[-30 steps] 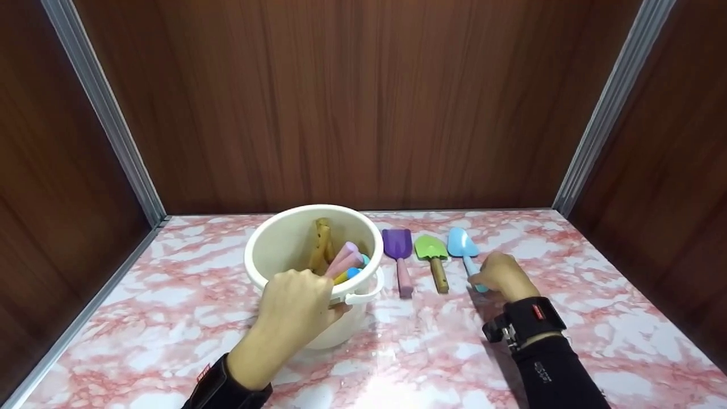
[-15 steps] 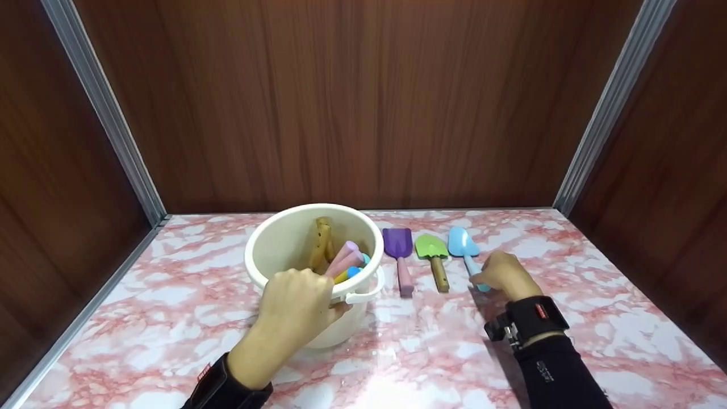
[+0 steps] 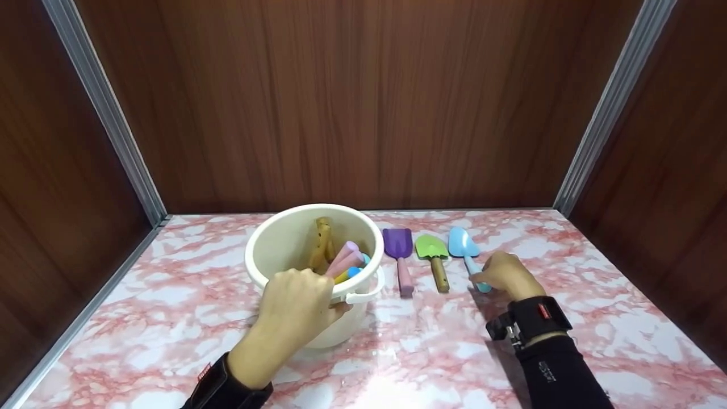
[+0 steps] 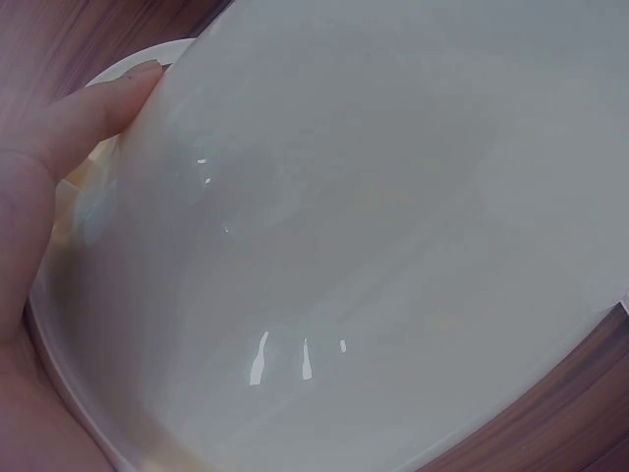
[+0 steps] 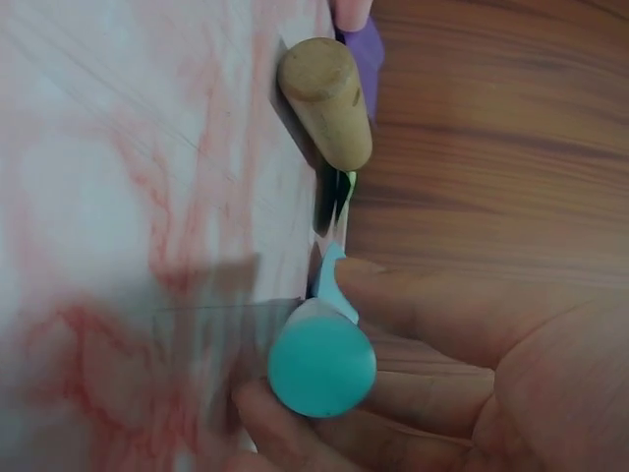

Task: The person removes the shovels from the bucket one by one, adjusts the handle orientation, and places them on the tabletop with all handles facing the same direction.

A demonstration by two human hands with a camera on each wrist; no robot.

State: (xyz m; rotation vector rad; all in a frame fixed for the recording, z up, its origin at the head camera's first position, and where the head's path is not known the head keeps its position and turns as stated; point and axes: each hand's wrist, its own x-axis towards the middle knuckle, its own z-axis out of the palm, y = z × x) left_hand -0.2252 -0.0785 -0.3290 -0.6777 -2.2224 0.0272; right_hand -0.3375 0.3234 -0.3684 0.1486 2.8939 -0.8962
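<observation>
My left hand (image 3: 298,304) grips the front rim of a cream bucket (image 3: 272,236), its fingers over the edge and the thumb outside. The bucket's smooth wall (image 4: 373,216) fills most of the left wrist view. My right hand (image 3: 505,275) is at the handle of a light blue trowel (image 3: 463,242), which lies on the table. In the right wrist view, thumb and fingers close around its teal handle end (image 5: 322,366). A green trowel (image 3: 431,247) with a wooden handle and a purple shovel (image 3: 397,243) with a pink handle lie to its left.
Inside the bucket stand pink rods (image 3: 346,260), a yellow piece with a blue end (image 3: 352,272), and a mottled tan object (image 3: 322,241). The marbled table (image 3: 454,352) is walled by brown wood panels (image 3: 363,102) at back and sides.
My right wrist has shifted very slightly to the right, with the hand still at the blue trowel's handle. The left hand and the bucket hold their place.
</observation>
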